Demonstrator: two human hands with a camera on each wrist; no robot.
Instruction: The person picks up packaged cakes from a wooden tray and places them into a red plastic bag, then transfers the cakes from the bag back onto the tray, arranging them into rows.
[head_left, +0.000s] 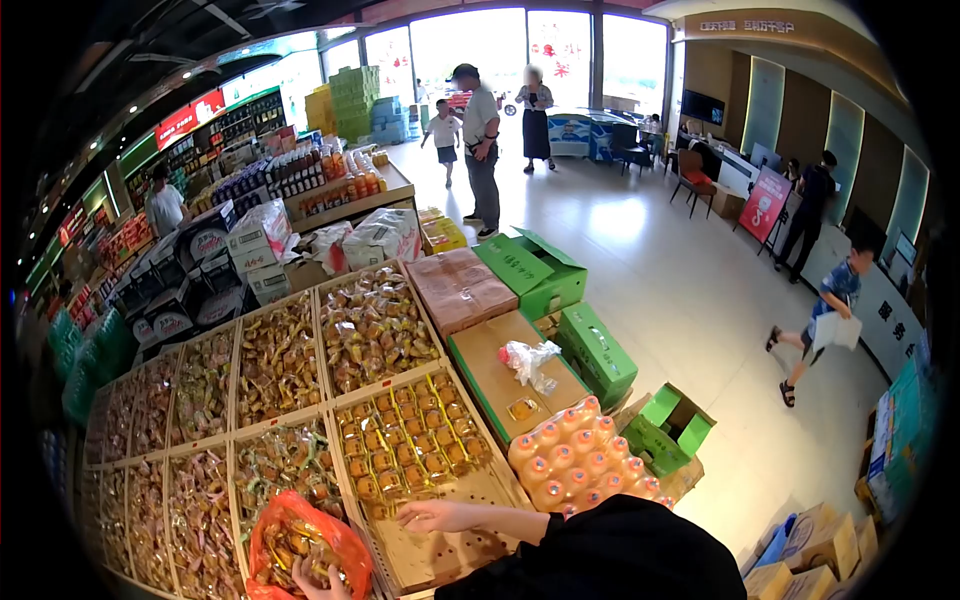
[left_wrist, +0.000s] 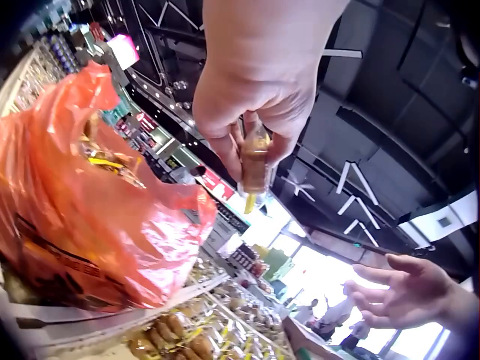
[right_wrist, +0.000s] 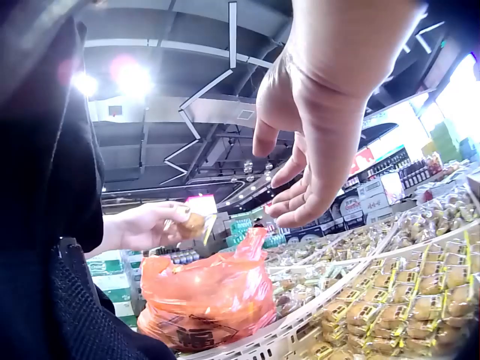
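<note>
My left hand (head_left: 318, 580) pinches a small wrapped pastry (left_wrist: 256, 165) between thumb and fingers. In the right wrist view this hand is beside and above an orange-red plastic bag (right_wrist: 206, 292). More wrapped pastries (left_wrist: 112, 161) show through the bag's opening. The bag rests on the display bins at the near side. With fingers loosely bent and holding nothing, my right hand (head_left: 440, 516) hovers over a wooden bin (head_left: 450, 565). Rows of yellow-wrapped pastries (head_left: 410, 435) fill the bin's far part, and its perforated bottom shows at the near part.
Divided bins of packaged snacks (head_left: 275, 370) spread left and ahead. To the right stand cartons (head_left: 515, 365) bearing a crumpled clear plastic bag (head_left: 530, 362), and a pack of orange bottles (head_left: 575, 455). Several people stand or walk on the floor (head_left: 640, 290) beyond.
</note>
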